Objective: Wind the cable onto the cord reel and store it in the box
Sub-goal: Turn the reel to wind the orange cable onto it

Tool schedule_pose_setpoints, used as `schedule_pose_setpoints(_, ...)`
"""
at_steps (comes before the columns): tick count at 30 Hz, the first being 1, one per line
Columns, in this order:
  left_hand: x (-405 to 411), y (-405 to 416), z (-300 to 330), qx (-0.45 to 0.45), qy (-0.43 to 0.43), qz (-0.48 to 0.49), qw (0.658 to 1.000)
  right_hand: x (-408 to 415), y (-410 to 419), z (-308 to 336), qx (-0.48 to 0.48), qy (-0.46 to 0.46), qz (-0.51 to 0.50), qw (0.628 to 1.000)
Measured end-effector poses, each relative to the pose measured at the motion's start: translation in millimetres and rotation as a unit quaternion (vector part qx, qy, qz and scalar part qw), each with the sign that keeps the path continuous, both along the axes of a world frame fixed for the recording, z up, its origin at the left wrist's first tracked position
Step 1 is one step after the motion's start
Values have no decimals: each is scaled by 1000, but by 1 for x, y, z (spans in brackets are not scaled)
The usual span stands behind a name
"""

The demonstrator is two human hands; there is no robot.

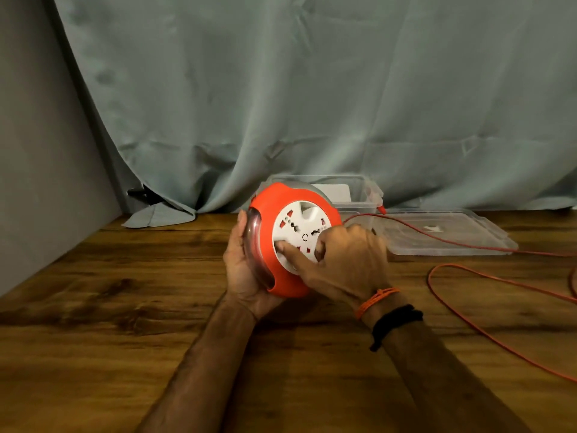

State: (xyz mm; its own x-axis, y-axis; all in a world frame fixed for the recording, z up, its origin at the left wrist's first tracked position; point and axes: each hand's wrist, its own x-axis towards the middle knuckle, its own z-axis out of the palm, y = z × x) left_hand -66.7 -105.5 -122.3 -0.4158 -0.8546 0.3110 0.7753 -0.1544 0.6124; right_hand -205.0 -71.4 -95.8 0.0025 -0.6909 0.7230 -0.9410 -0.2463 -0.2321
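An orange cord reel [274, 210] with a white socket face [299, 226] is held tilted above the wooden table. My left hand [242, 270] cups its clear left rim from below and behind. Over the white face lies my right hand [343, 260], thumb and fingers curled onto the disc. A thin orange cable [468, 310] runs from behind the reel to the right and loops across the table. The clear plastic box [359, 195] stands behind the reel, open at the top.
The box's clear lid [443, 235] lies flat to the right of the box, with the cable crossing it. A grey-green curtain [281, 104] hangs behind the table. A grey wall borders the table's left edge.
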Motion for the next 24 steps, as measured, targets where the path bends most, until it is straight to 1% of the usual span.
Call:
schedule_pose_setpoints(2,1,0,-1,-8,-6,-8,1000,-2,-1,3,7,4,4,1000)
schedule_pose_setpoints(4,2,-1,0,-17,6,-32,999,-9,-1,8,-6,-3,24,1000)
schedule_pose_setpoints(7,3,-1,0,-26,5,-95,995,-24,-1,18,-39,-37,108,993)
schedule_pose_setpoints(10,5,-2,-3,-28,-9,-168,985,-35,-1,27,-6,27,146,989)
schedule_pose_setpoints(13,5,-6,-6,-51,9,-195,979,-37,-1,25,16,88,125,988)
schedule_pose_setpoints(15,6,-6,-6,-47,15,-207,977,-34,-2,20,11,101,123,987)
schedule_pose_setpoints(18,6,-8,-8,-26,-1,-186,982,-34,-2,18,-8,107,101,989)
schedule_pose_setpoints(21,2,-3,-3,-8,-10,-91,996,-32,0,14,-25,92,54,994)
schedule_pose_setpoints(23,-3,-1,0,-10,6,-22,1000,-22,3,11,7,54,24,998)
schedule_pose_setpoints(24,-4,0,1,-6,10,-8,1000,-17,3,9,12,36,16,999)
